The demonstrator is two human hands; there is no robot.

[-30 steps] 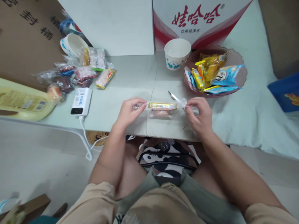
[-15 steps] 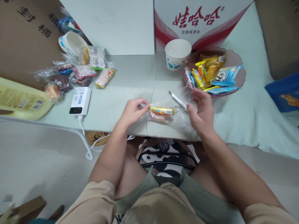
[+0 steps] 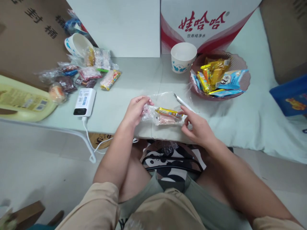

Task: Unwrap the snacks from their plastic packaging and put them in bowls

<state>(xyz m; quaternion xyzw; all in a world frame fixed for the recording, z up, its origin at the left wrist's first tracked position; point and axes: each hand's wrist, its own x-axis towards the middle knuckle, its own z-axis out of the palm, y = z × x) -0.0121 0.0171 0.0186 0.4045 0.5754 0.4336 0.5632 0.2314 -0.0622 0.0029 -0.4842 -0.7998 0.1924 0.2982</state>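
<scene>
My left hand (image 3: 137,110) is closed on the bunched left end of a clear plastic bag (image 3: 153,117). Within or under that film, which I cannot tell, lie a yellow-wrapped snack stick (image 3: 168,111) and a pinkish packaged piece (image 3: 166,120). At the bag's right end, my right hand (image 3: 198,126) has its index finger stretched out by the tip of the snack stick. Its thumb stays apart below, and the other fingers curl. Just beyond that hand, a slim silver pen-like cutter (image 3: 183,102) rests on the cloth, pointing up and left.
A pink scalloped bowl (image 3: 244,84) of yellow and blue packets stands to the right, beside a paper cup (image 3: 183,57). On the left are a white power bank (image 3: 85,102) with its cable, wrapped snacks (image 3: 90,73), a tipped cup (image 3: 78,44) and a yellow jug (image 3: 28,99). Boxes line the back.
My right hand has moved left and down from beside the cutter to the bag's right end. The left hand has shifted slightly left and now grips the bunched bag, which looks more stretched.
</scene>
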